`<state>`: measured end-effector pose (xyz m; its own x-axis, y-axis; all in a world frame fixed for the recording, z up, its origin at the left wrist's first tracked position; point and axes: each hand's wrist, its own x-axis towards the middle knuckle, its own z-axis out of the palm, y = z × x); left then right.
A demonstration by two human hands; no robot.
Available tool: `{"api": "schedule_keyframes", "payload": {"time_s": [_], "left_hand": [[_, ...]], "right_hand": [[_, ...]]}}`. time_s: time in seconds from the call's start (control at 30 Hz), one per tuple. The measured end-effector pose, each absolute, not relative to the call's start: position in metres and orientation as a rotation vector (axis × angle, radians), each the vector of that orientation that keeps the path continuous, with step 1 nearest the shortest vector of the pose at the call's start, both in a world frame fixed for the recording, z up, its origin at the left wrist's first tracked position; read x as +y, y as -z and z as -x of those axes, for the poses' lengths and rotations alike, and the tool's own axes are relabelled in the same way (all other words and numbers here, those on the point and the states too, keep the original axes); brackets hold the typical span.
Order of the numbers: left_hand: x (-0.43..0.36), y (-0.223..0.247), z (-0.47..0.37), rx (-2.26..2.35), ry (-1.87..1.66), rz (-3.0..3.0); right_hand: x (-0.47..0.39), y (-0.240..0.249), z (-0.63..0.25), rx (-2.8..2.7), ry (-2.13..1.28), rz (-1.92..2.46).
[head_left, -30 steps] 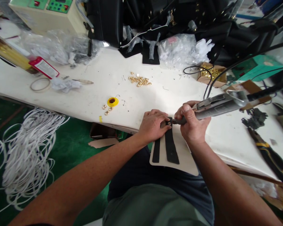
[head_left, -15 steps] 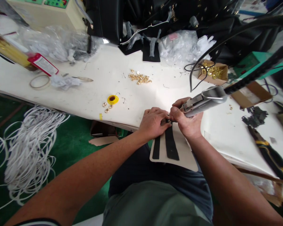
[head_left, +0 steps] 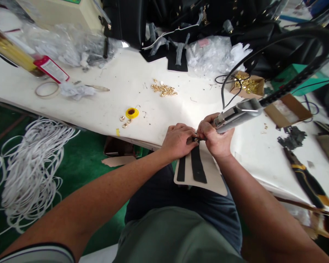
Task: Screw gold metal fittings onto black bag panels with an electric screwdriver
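Note:
My left hand (head_left: 177, 141) is closed on the upper end of a beige panel (head_left: 212, 175), which carries two black strips (head_left: 199, 168) and hangs over the table's front edge. Its thumb lies beside a small gold fitting (head_left: 196, 139) at the top of the wider strip. In my right hand (head_left: 218, 138) is a grey electric screwdriver (head_left: 239, 115), tilted, with its front end toward the fitting. My right fingers wrap round the tool's front and hide its tip. Whether the tip touches the fitting I cannot tell.
Small gold hardware (head_left: 164, 90) lies in a pile beyond my hands, near a yellow ring-shaped roll (head_left: 132, 113). On the right are an open carton of gold parts (head_left: 249, 84) and pliers (head_left: 308, 179). The screwdriver's thick black cable (head_left: 293, 82) arches above the table. White cord (head_left: 33, 175) heaps on the floor.
The view has shifted slightly. My right hand and the screwdriver have moved a little to the left, and the gold fitting shows more plainly. Both grips stay the same.

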<state>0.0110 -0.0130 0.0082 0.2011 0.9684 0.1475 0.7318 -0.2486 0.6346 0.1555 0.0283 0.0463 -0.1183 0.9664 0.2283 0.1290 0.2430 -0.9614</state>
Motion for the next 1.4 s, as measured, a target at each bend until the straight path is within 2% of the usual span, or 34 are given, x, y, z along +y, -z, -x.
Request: {"api": "schedule_keyframes", "payload": {"time_s": [0.23,0.53,0.7,0.83,0.97,1.07,1.27,1.4], "left_hand": [[-0.013,-0.01,-0.011,1.597,-0.737,-2.039],[-0.017,-0.01,-0.013,1.653,-0.733,-2.077],[-0.016,-0.011,-0.013,1.661,-0.67,-2.11],[-0.01,-0.019,-0.014,1.691,-0.553,-2.105],[0.003,-0.028,-0.015,1.703,-0.498,-2.076],[0.012,-0.032,-0.015,1.69,-0.476,-1.982],[0.008,-0.042,-0.011,1.592,-0.511,-1.648],[-0.025,-0.051,-0.003,1.52,-0.675,-1.4]], "right_hand": [[0.023,-0.048,-0.15,-1.424,-0.928,1.1],[0.016,-0.046,-0.156,-1.349,-1.035,1.098],[0.028,-0.07,-0.174,-1.34,-0.993,1.101],[0.052,-0.08,-0.217,-1.734,-0.741,1.465],[0.063,-0.06,-0.261,-2.178,-0.472,1.952],[0.058,-0.043,-0.279,-2.276,-0.386,2.075],[0.038,-0.031,-0.291,-2.21,-0.247,1.969],[-0.007,-0.031,-0.303,-1.848,-0.285,1.674]]}}
